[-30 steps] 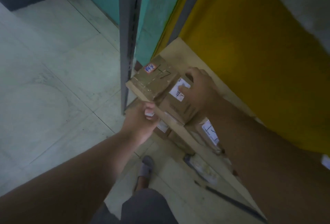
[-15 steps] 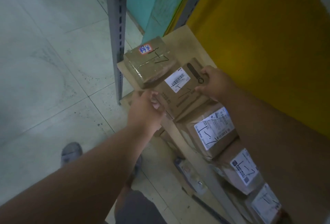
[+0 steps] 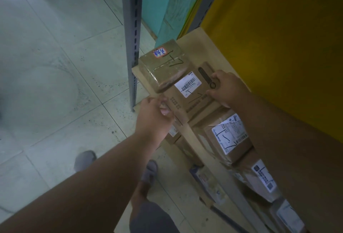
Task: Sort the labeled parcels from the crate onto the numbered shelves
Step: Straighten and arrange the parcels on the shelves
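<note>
nearest the camera, a row of brown cardboard parcels with white printed labels sits along the pale wooden shelf board, each marked in black pen. just beyond them the left hand pinches the near left corner of the flat brown cardboard parcel with a white barcode label, thumb on top; what the fingers do beneath is hidden, so the grip there is probably a pinch but not certain. the right hand curls over the parcel's far right edge, holding it. the parcel lies on the shelf board, touching the brown tape-wrapped box with an orange-rimmed sticker behind it. farther off stand the grey slotted steel upright and a yellow wall panel. the carton looks stiff and light, its smooth face a little slippery; opposite edges, as now, seem the safest hold for sliding it square.
</note>
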Motion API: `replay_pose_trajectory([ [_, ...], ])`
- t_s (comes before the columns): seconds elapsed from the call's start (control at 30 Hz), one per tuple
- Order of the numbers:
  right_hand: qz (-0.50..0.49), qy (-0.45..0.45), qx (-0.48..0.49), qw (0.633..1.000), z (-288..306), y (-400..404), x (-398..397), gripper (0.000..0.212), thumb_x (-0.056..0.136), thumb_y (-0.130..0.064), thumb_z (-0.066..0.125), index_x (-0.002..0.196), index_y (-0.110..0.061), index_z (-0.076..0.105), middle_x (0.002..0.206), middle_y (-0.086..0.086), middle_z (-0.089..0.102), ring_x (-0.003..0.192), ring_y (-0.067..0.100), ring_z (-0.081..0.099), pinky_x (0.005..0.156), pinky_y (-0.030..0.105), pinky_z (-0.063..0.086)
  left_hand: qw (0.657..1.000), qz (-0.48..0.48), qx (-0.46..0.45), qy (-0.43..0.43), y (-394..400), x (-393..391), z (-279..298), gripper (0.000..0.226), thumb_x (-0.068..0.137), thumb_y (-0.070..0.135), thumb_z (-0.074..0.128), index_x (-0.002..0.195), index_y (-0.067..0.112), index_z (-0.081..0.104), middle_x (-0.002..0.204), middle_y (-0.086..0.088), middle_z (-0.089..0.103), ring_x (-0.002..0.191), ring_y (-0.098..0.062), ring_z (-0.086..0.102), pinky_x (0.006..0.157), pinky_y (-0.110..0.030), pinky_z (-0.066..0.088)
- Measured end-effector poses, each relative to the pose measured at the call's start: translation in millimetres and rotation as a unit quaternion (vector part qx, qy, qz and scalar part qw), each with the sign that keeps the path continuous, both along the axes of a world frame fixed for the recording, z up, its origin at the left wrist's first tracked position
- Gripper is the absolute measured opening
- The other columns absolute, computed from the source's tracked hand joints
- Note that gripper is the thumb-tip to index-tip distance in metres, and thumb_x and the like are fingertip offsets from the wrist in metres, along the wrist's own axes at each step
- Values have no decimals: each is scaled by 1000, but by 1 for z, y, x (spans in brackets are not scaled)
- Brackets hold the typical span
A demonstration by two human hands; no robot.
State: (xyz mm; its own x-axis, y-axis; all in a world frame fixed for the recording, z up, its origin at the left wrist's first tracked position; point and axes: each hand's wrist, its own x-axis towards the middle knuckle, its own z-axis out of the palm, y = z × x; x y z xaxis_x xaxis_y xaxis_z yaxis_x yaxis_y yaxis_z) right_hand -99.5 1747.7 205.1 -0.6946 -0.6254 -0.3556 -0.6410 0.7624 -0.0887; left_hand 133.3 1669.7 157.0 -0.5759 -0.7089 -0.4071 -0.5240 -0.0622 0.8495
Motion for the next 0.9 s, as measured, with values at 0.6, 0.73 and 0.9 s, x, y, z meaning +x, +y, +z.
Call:
replay_pose_trajectory([
  [0.6, -50, -13, 9, 999, 81, 111, 15, 69, 81, -36, 79, 141, -20, 48, 144, 9, 47, 128, 27, 47, 96, 30, 37, 975, -209, 73, -13, 64, 7, 32, 64, 86, 35, 74, 143, 35, 44, 98, 14, 65, 84, -3, 65, 69, -25, 54],
  [0.73, -91, -75, 4, 993, 66, 124, 6, 63, 81, -33, 80, 135, -20, 51, 132, 7, 59, 115, 27, 58, 93, 41, 50, 982, -141, 128, -15, 92, -10, 31, 76, 89, 37, 72, 153, 32, 32, 103, 15, 68, 82, -1, 66, 58, -19, 46],
  [0.9, -61, -63, -36, 995, 52, 119, 12, 52, 81, -34, 79, 123, -16, 54, 114, 6, 67, 99, 27, 65, 82, 49, 56, 993, -62, 104, -10, 104, -10, 28, 64, 89, 37, 71, 146, 32, 43, 99, 12, 72, 87, -3, 66, 62, -23, 49],
])
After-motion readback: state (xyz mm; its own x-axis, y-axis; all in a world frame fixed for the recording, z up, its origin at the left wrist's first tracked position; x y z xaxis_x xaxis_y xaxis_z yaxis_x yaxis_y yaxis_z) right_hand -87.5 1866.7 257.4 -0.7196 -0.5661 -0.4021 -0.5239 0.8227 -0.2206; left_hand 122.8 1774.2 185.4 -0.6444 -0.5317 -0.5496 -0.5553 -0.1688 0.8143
